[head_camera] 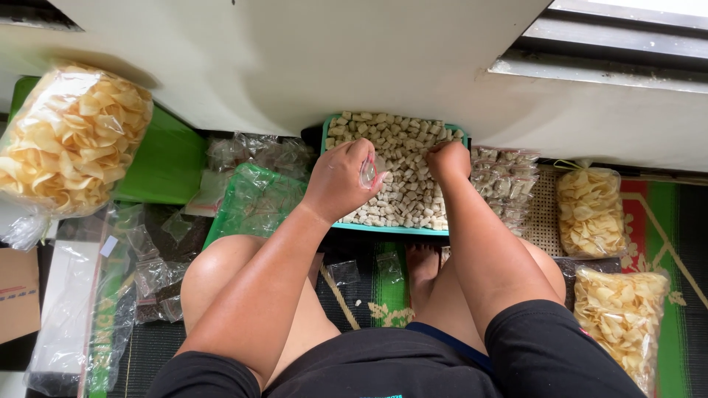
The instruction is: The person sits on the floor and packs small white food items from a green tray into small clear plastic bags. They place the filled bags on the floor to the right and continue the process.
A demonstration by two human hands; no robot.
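Head view, looking straight down over bare knees to a teal tray on the floor, heaped with small pale cubes. Set squarely ahead of the sitter, probably so as to be within reach of both arms alike.

Left hand over the tray's near-left part, closed around a small clear bag, pinched upright between thumb and fingers; held low and close to the heap, likely to keep the way from cubes to bag short.

Right hand down on the cubes at the tray's right side, fingers curled inward and touching them; whether gripping any, impossible to tell.

Just right of the tray, stacked small filled packets; farther right, two larger bags of yellow crisps. Just left of the tray, a loose pile of empty clear bags, handy to the bag-holding side. Well left of the tray, a big sack of crackers resting on a green box. Near side of the tray, a bare foot on a striped mat.
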